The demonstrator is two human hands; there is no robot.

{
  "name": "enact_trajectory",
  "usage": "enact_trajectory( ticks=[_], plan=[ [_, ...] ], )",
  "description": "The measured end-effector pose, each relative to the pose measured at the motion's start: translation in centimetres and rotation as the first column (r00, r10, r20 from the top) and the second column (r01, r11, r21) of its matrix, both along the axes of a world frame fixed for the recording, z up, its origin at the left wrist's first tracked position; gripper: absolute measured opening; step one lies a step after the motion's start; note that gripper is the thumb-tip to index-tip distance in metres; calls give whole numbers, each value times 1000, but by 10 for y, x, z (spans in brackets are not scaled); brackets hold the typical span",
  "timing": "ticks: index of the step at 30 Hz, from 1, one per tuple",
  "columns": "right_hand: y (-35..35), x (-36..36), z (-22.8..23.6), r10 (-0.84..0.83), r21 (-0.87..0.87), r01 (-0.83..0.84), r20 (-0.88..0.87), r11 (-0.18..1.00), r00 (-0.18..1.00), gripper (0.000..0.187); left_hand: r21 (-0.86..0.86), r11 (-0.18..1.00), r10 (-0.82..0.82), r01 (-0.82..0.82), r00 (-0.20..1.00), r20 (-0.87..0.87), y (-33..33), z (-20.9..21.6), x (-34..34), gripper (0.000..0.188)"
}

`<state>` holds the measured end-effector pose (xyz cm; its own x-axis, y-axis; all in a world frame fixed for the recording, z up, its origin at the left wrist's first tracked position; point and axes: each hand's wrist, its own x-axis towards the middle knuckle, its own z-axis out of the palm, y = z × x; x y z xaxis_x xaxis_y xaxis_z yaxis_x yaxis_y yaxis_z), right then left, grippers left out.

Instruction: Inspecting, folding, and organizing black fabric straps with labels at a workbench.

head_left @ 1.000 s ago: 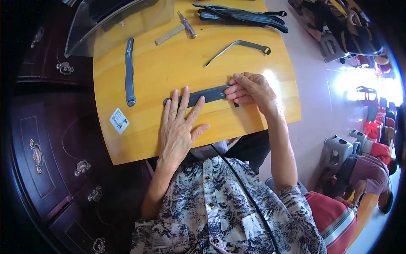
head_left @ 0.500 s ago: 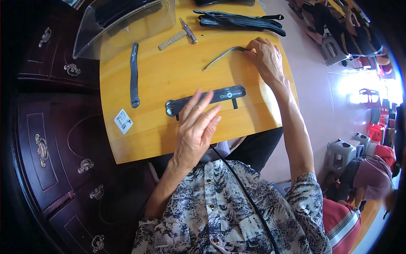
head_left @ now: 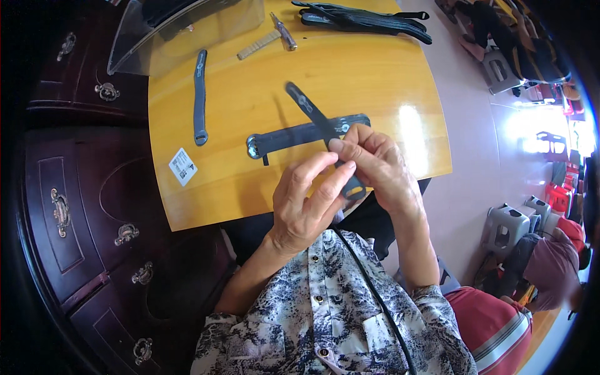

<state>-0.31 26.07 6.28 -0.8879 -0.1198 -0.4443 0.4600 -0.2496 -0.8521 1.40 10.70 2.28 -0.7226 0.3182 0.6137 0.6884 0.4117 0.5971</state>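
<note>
A dark strap [head_left: 306,106] with a slotted loop end is held up in front of me. My right hand [head_left: 387,169] pinches it between thumb and fingers near its lower half. The fingertips of my left hand [head_left: 309,197] close on the same strap near its loop; the thumb is mostly hidden. Just beyond my hands, a dark strap with a metal-ringed end [head_left: 284,139] lies across the yellow table [head_left: 237,181], with a short dark tab below it. Another grey-black strap [head_left: 200,97] lies lengthwise on the left.
A pile of black straps [head_left: 362,24] lies at the far right. Nearby is a hammer-like tool [head_left: 284,32] with a wrapped handle. A clear bin [head_left: 187,40] stands at the far left, and a white label [head_left: 182,167] sits by the left edge. Dark drawers [head_left: 62,219] flank the table.
My right hand has brought the strap from the table's far right toward me. My left hand, open before, has moved right and met it. The view has shifted slightly.
</note>
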Motion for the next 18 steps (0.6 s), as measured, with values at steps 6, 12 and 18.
enact_trajectory(
  ticks=[6, 12, 18],
  plan=[
    [-9, 14, 2, -50, -259, 64, 59, 964, 997, 12, 163, 975, -145, 153, 988, -59, -15, 10, 8, 25],
    [0, 17, -8, -135, -323, 129, 5, 937, 991, 14, 400, 912, -241, 95, 912, 332, -33, 14, 24, 17],
    [-13, 20, -18, -247, -124, 241, -31, 963, 969, 12, 666, 733, -510, -137, 537, 672, -51, 1, 31, 26]
  ],
)
